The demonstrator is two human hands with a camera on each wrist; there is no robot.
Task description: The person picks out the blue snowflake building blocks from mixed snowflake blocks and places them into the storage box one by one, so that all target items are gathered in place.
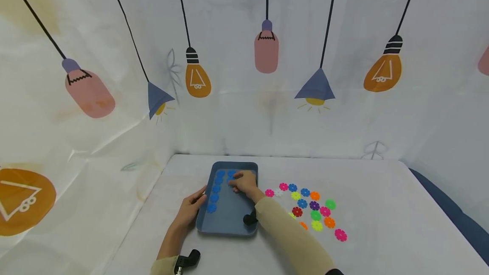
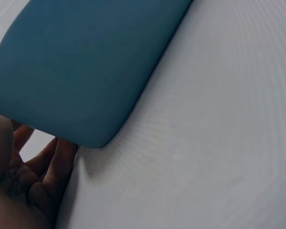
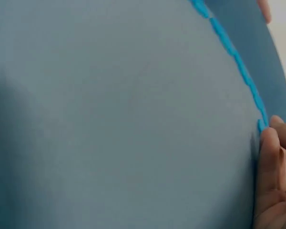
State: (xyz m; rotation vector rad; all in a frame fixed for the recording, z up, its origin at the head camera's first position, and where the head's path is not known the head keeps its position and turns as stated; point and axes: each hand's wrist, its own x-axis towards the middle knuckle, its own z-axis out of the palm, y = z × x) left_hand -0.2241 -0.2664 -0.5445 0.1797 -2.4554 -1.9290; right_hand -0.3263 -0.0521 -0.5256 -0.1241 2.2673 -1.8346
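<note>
A blue-grey tray [image 1: 229, 220] lies on the white table. Inside it, blue snowflake building discs [image 1: 214, 197] form a column down the left side, and a few more sit near the far end. My left hand [image 1: 188, 209] grips the tray's left rim, its thumb on top; in the left wrist view, curled fingers [image 2: 59, 164] reach under the tray's edge. Over the tray's far right part, my right hand [image 1: 246, 183] pinches a blue snowflake disc [image 3: 261, 125], low by the tray floor. Part of that disc is hidden behind the fingertips.
To the right of the tray, loose snowflake discs [image 1: 314, 206] in pink, orange, green, yellow, purple, red, white and blue are scattered on the table [image 1: 382, 207]. A few lie partly behind the right sleeve [image 1: 286, 228]. A lamp-printed sheet [image 1: 233, 126] hangs behind.
</note>
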